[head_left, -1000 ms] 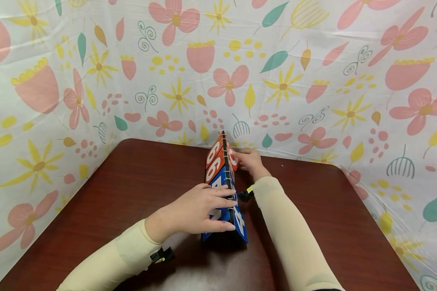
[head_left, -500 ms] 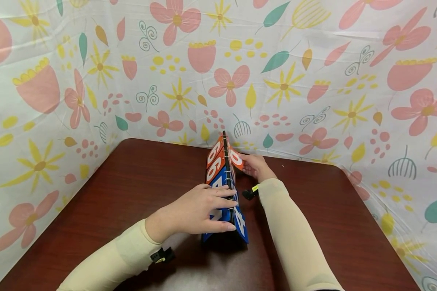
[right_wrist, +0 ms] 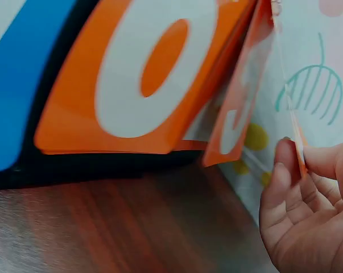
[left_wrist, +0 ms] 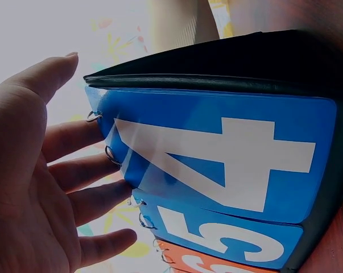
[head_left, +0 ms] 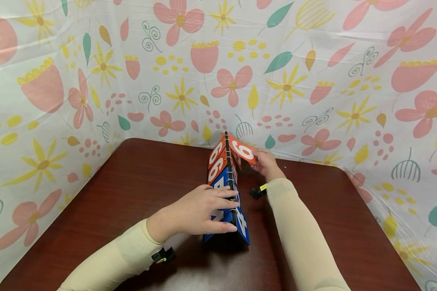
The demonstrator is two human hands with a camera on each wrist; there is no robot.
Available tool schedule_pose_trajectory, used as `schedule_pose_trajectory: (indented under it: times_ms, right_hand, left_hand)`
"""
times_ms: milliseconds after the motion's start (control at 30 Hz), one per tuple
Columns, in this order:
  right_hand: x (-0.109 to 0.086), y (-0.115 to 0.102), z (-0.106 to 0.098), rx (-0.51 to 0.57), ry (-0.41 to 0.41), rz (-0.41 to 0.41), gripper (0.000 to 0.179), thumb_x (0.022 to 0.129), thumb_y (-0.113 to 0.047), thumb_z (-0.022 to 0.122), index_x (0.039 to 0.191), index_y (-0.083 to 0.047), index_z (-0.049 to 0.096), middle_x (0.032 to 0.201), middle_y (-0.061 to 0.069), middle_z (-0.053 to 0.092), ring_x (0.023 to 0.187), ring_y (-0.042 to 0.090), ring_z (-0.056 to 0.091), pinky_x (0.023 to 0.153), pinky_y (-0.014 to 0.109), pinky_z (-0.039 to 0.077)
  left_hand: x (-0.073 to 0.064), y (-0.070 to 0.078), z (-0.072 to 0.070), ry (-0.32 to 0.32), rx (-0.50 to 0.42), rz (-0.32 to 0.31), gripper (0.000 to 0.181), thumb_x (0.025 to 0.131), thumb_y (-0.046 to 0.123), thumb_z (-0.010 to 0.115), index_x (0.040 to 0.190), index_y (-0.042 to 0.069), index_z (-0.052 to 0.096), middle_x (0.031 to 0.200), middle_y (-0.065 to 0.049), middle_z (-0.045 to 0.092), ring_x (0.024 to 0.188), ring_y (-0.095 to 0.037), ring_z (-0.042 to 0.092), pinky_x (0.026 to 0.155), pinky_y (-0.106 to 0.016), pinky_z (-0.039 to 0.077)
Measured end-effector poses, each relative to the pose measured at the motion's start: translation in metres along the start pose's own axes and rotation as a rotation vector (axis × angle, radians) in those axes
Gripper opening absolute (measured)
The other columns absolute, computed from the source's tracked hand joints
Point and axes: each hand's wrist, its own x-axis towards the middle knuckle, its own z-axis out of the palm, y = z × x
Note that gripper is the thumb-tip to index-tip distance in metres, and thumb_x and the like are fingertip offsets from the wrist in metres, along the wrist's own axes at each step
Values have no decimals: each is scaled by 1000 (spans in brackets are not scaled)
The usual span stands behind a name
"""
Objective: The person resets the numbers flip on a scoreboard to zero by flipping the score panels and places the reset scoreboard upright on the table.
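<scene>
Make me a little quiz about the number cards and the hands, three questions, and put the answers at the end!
1. Which hand pinches the raised orange card, left or right?
2. True or false: the 4 card nearest the left wrist camera is orange.
3. Where does the left hand rest?
A) flat on the table
B) on top of the stand
C) on the flowery cloth

Key:
1. The right hand.
2. False: the 4 card is blue.
3. B.

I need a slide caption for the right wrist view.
Right hand pinching an orange card, seen edge-on, near the zero card.
</scene>
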Motion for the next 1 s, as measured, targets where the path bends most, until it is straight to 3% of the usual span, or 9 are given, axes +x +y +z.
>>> schedule_pose_trajectory:
  times_ms: [200, 300, 400, 500, 600, 733, 900, 1000]
  right_hand:
    - [-2, -21, -11, 84, 33, 57, 49, 101, -34, 66, 143, -12, 54, 80, -3, 69, 57, 12, 64, 57, 24, 56]
    - [-6, -33, -17, 157, -8, 79, 53, 102, -35, 64, 148, -14, 50, 96, -2, 69, 66, 12, 69, 64, 26, 59]
    - [-12, -46, -21, 245, -69, 91, 56, 103, -32, 61, 155, -18, 43, 122, 2, 64, 80, 14, 74, 73, 29, 63]
    - [-19, -58, -20, 324, -108, 73, 58, 105, -28, 58, 159, -19, 37, 148, 5, 53, 104, 17, 73, 80, 32, 63]
    - [-29, -71, -14, 363, -129, 33, 58, 106, -23, 54, 161, -19, 35, 161, 7, 42, 129, 22, 63, 87, 36, 61]
    - [-42, -88, -2, 341, -137, -42, 58, 107, -22, 51, 162, -18, 33, 164, 9, 40, 142, 27, 53, 98, 40, 56]
    - [-59, -107, 17, 216, -172, -188, 57, 108, -23, 47, 162, -15, 31, 165, 12, 38, 142, 32, 53, 110, 45, 48]
    - [-66, -116, 30, 143, -167, -272, 54, 108, -20, 48, 161, -15, 35, 160, 15, 43, 138, 35, 57, 110, 50, 48]
  left_hand:
    - [0, 1, -1, -10, -11, -5, 57, 98, 65, 55, 143, 31, 62, 158, 7, 51, 153, -16, 40, 117, -54, 39]
    - [0, 0, 0, -7, -13, -3, 57, 98, 64, 55, 143, 30, 62, 158, 6, 51, 153, -16, 40, 117, -54, 39]
    - [0, 0, 1, 13, -3, 16, 56, 98, 62, 57, 142, 29, 64, 157, 4, 53, 152, -18, 42, 116, -55, 40]
    - [0, -1, 2, 61, 31, 55, 52, 99, 59, 58, 139, 26, 66, 154, 0, 56, 150, -21, 46, 115, -53, 41]
    - [0, -1, 5, 116, 64, 92, 48, 100, 56, 60, 135, 26, 69, 150, 1, 60, 146, -22, 50, 114, -50, 43]
    - [-1, 0, 8, 173, 89, 128, 42, 99, 53, 62, 129, 27, 73, 144, 3, 64, 143, -19, 54, 112, -48, 45]
    - [-1, 3, 9, 223, 119, 160, 36, 99, 49, 65, 124, 27, 75, 137, 4, 69, 137, -15, 58, 109, -44, 48]
    - [-1, 5, 9, 233, 135, 169, 34, 99, 48, 65, 123, 27, 75, 135, 5, 70, 134, -14, 60, 108, -43, 49]
